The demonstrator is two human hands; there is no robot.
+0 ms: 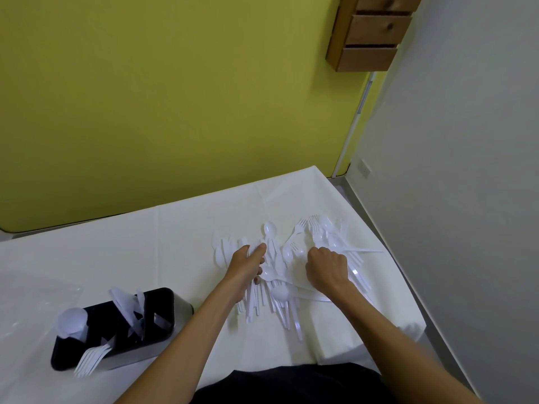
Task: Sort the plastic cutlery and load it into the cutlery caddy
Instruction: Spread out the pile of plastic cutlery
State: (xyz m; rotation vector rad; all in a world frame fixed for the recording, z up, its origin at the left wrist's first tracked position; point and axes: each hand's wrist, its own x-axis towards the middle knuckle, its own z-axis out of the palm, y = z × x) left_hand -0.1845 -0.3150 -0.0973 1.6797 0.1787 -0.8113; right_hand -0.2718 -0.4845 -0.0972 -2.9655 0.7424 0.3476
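Handling the Loose Cutlery

We find the cutlery pile [280, 272] on the desk [145, 246], the caddy [116, 325] well apart. Our left hand [248, 266] grips a bundle of pieces; our right hand [328, 268] curls into the pile, contents hidden. Pieces look light, slippery: grip by handles.

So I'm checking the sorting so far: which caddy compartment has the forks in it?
The one at the cutlery caddy's near end, closest to the person: forks lean out there, tines up. Spoons fill the next compartment; knives stand further along.
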